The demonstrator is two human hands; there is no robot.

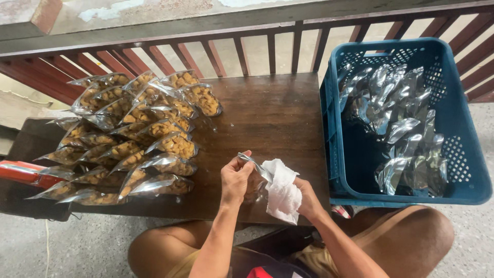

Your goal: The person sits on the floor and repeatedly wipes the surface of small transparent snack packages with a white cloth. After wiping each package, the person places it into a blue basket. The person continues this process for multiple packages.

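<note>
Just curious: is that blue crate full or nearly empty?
Partly filled: silvery pouches cover part of the blue crate's bottom, well below its rim.

The white cloth hides the right hand's fingers and part of the clear pouch.

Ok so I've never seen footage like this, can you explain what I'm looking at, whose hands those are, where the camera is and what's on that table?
There is no machine here. The one picture comes from a camera worn on a person's head, looking down at their own two bare hands and knees.

The left hand pinches the top edge of a clear pouch with its fingers. The right hand holds a crumpled white cloth or tissue against that pouch.

They sit at a dark wooden table. On its left side lies a pile of filled pouches, clear and silvery, with golden-brown snack pieces inside. On the right stands a blue plastic crate holding silvery pouches; what is in those I cannot tell. A red-brown railing runs behind the table.
</note>
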